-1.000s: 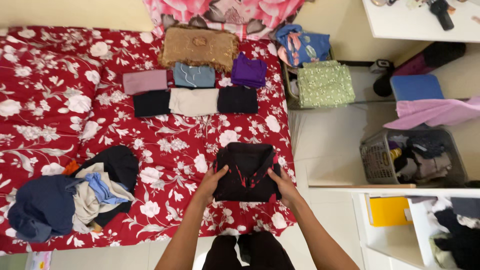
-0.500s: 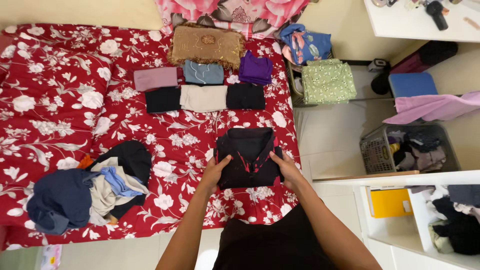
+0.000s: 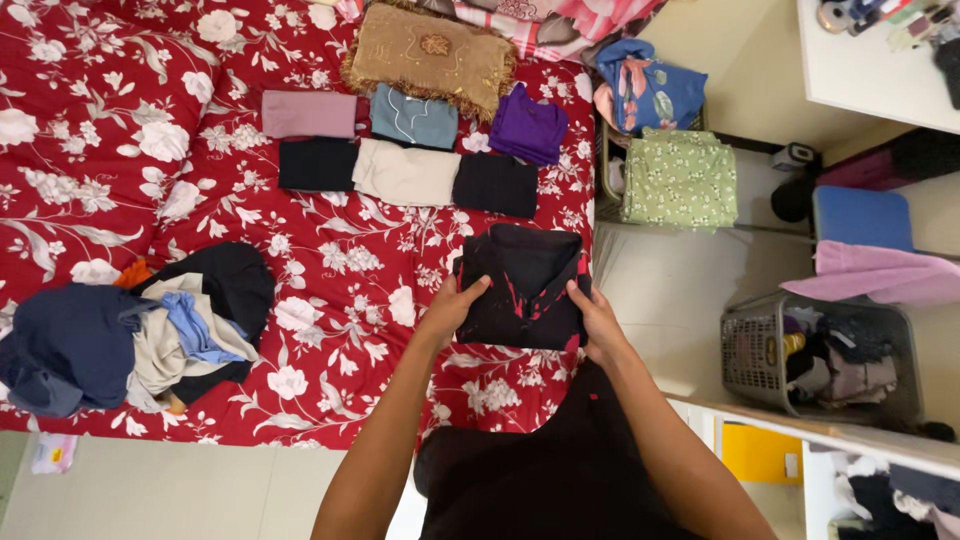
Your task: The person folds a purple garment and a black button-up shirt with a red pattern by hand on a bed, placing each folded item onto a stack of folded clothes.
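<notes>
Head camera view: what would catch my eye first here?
The red bedspread with white flowers fills the left. At its right edge, the left hand and right hand grip a folded black shirt with red marks. Beyond it lie two rows of folded clothes; a jumbled clothes heap sits left.

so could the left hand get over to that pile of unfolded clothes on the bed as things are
Probably yes. The left hand grips the folded black shirt, so it would have to let go first. Between it and the unfolded pile lies only bare floral bedspread; nothing blocks the way.
</notes>
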